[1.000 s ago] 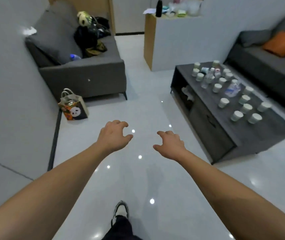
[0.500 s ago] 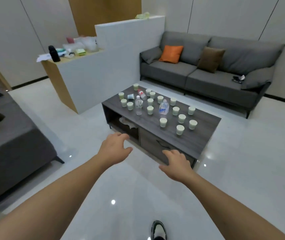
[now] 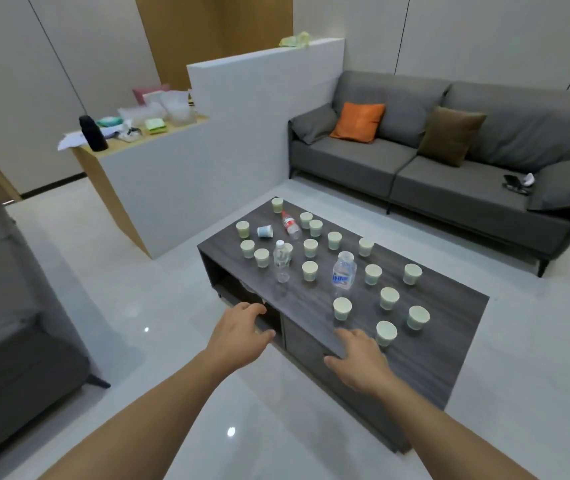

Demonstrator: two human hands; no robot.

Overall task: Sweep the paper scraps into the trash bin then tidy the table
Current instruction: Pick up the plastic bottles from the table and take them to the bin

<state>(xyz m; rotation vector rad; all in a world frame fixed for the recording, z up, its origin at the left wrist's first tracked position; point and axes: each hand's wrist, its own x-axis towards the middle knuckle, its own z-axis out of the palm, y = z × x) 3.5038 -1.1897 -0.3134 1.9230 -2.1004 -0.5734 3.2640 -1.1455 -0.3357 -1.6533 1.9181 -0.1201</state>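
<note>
A dark wooden coffee table [image 3: 450,344] stands ahead of me. Several pale paper cups, such as one cup [image 3: 386,333] near the front, stand scattered over its top. One cup [image 3: 265,232] lies on its side at the far left. Two clear bottles [image 3: 344,271] [image 3: 281,259] stand upright and a third bottle with a red label [image 3: 290,224] lies flat. My left hand [image 3: 240,336] hovers with loosely curled fingers in front of the table's open shelf. My right hand [image 3: 359,358] hovers over the table's front edge, holding nothing. No trash bin or paper scraps show.
A grey sofa [image 3: 450,174] with orange and brown cushions stands behind the table. A white partition and counter [image 3: 179,174] with a black bottle and clutter sits at the back left. Another grey sofa [image 3: 6,327] fills the left edge. The floor is glossy white tile.
My view has turned from the floor and left sofa to face the coffee table, and I have stepped closer. Both hands now reach the table's front edge.
</note>
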